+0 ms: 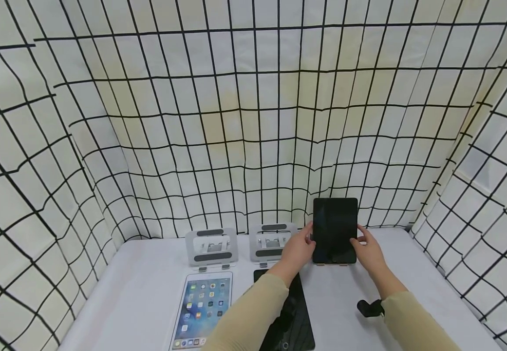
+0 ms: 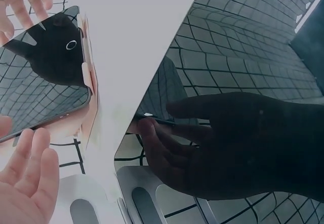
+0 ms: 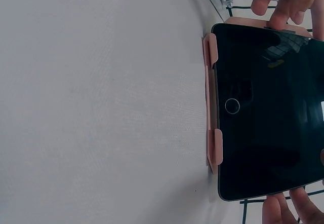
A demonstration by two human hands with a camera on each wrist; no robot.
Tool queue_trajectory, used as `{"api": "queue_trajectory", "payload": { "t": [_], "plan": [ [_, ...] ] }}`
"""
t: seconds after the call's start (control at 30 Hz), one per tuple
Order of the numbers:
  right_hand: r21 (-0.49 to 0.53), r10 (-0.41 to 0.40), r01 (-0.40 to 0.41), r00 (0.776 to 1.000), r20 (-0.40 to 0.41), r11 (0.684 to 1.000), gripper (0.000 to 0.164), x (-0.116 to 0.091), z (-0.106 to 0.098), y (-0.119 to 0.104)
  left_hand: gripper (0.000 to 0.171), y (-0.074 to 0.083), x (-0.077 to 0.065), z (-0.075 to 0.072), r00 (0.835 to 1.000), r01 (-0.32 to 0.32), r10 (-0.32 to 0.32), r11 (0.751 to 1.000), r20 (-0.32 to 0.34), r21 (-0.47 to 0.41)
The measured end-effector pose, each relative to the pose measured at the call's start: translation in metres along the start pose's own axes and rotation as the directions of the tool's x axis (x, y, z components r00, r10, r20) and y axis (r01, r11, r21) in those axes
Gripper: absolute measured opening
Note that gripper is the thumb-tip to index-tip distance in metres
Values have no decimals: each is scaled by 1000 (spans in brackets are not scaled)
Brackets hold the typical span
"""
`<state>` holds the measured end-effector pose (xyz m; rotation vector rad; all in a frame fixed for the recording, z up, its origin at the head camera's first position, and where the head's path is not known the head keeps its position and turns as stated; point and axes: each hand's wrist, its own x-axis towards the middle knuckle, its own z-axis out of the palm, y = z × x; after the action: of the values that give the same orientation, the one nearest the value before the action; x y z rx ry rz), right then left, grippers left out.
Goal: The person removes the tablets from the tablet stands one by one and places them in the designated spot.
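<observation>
A tablet with a dark screen leans upright at the back right of the table, on a pink stand whose two lips hook over its lower edge. My left hand holds its left edge, thumb toward the front. On the opposite edge, my right hand grips it with the thumb over the front face. The left wrist view has fingers of the left hand along the tablet's side. Most of the stand is hidden behind the tablet.
Two grey stands stand at the back, left of the tablet. In front lie a white tablet with a lit screen and a larger black tablet, partly under my left arm. Black-lined white cloth walls the table.
</observation>
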<state>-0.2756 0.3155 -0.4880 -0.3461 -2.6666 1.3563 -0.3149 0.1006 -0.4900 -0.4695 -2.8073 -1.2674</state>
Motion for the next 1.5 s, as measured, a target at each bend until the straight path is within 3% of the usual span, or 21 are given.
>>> {"api": "queue_trajectory", "payload": {
  "t": [0.33,0.57,0.8,1.07,1.3,1.5],
  "plan": [
    [0,-6,6,1000,-2,1000,61,-1,-2,0,82,0,4,0,995,33,-25,996,97,-86],
    [15,-18,18,1000,-21,1000,63,-1,-2,4,86,2,2,2,990,60,-42,989,131,-135],
    [42,-34,37,998,-56,998,61,-2,-1,12,71,1,-3,6,1000,8,-4,985,20,-174],
    [52,-80,85,993,-84,995,57,1,2,21,54,1,-3,12,994,-22,1,980,-106,-197],
    [36,-94,97,992,-84,995,59,4,2,26,68,1,-5,14,990,-66,42,982,-138,-178],
    [41,-128,132,988,-83,990,61,5,1,27,72,0,-1,17,982,-84,64,990,-177,-110]
  ]
}}
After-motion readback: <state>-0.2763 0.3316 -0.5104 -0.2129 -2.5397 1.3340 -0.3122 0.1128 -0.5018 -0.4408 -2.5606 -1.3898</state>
